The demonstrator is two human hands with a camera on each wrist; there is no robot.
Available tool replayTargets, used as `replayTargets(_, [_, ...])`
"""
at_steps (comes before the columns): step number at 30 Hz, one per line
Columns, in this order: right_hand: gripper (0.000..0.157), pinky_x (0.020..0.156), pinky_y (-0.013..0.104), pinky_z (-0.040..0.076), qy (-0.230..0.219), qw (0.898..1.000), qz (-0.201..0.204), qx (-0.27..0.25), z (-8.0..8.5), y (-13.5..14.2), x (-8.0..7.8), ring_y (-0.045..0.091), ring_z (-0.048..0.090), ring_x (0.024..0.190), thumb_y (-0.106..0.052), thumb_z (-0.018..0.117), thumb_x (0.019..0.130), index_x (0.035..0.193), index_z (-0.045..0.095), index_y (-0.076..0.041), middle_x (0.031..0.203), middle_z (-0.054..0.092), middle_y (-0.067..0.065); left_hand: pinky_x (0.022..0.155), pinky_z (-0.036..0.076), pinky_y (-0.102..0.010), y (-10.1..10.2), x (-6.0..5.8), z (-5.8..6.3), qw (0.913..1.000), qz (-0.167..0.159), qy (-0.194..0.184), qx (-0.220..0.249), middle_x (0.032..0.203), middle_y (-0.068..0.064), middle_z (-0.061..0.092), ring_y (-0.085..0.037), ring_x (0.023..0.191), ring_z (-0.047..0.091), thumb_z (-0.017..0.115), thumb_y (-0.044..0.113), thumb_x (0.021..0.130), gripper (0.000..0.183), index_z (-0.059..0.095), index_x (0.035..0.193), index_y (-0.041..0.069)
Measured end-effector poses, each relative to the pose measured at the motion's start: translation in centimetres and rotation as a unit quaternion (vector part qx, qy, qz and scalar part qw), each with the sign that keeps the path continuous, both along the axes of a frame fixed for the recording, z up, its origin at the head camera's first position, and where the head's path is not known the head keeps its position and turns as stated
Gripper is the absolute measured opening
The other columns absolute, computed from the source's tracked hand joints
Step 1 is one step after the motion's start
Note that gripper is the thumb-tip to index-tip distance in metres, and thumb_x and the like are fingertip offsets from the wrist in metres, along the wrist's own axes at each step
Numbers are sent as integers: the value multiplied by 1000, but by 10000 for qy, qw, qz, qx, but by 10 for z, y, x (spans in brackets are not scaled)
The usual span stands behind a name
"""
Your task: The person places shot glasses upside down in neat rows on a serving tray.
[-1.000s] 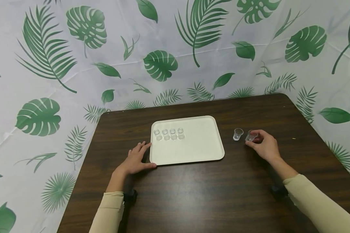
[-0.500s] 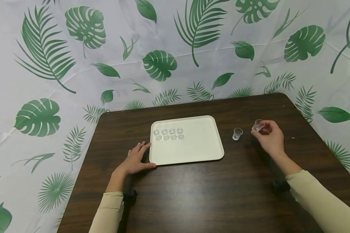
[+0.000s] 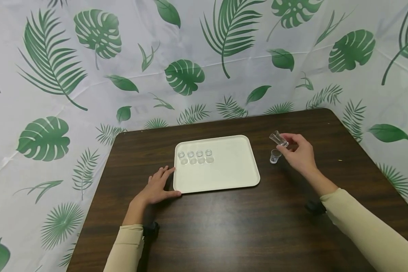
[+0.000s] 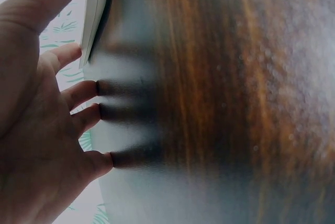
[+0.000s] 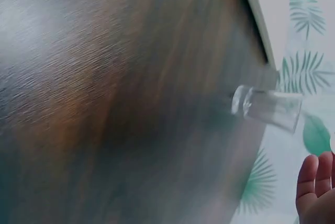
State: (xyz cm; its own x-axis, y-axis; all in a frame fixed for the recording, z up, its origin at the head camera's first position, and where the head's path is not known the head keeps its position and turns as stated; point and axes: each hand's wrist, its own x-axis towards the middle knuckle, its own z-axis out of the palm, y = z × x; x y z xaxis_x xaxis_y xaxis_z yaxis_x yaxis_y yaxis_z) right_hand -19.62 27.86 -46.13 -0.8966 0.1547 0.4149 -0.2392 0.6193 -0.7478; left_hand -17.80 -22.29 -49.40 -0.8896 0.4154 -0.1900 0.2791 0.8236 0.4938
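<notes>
My right hand (image 3: pixel 297 153) pinches a clear shot glass (image 3: pixel 278 138) between thumb and fingers, tilted with its mouth toward the upper left. It hangs above a second shot glass (image 3: pixel 275 156) standing upright on the table, also seen in the right wrist view as a clear glass (image 5: pixel 272 108). Several more small clear glasses (image 3: pixel 199 154) form a row along the left part of a cream tray (image 3: pixel 231 170). Spread fingers of my left hand (image 3: pixel 157 187) rest at the tray's left edge, thumb at its near corner; in the left wrist view the other fingertips (image 4: pixel 106 162) touch the table.
The dark wood table (image 3: pixel 221 223) ends at a white curtain (image 3: pixel 139 105) with green leaf prints, behind and on both sides. Bare table top lies between the tray and the near side. A dark wrist strap (image 3: pixel 152 229) shows at the left sleeve.
My right hand lifted the glass off the table, drew it rightward, then swung it left above the standing glass, tipping it over sideways. The left hand stayed on the tray's edge.
</notes>
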Motion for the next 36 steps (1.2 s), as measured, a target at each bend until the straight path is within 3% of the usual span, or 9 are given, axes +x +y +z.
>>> replayTargets(6, [36,63,10,41,-61,9991,366,207,7,-17,-9,15,54,80,-3,76,84,118,68,0,100,58,14,107,7,-72,0,-1,-2,10000,-29,24,30,160,-20,17,-41,147,12,71,63,79,101,25,157,17])
replayTargets(13, [35,63,14,43,-49,9983,564,107,9,-39,-14,19,58,79,-5,78,82,115,67,-2,97,66,13,107,7,-72,1,-2,-1,10000,-18,6,36,160,-20,17,-41,147,11,72,62,79,101,25,157,17])
replayTargets(23, [30,65,28,48,-189,9969,690,325,5,-70,-22,22,62,78,-5,78,82,111,69,-3,95,68,10,106,9,-73,4,-2,1,10000,-61,53,39,159,-21,19,-42,146,13,73,61,79,100,26,156,17])
replayTargets(28, [32,66,35,45,-327,9940,959,408,2,-88,-25,25,58,77,-5,75,85,116,69,-3,98,64,9,106,8,-73,3,-3,1,10000,-49,82,20,160,-21,19,-42,146,13,72,61,79,101,26,157,17])
replayTargets(36, [33,70,37,51,-354,9876,1401,614,-9,-114,-31,22,58,90,-5,73,87,119,69,-5,108,65,7,106,9,-73,0,0,1,10000,-52,69,18,159,-23,19,-43,146,13,73,61,79,100,27,156,16])
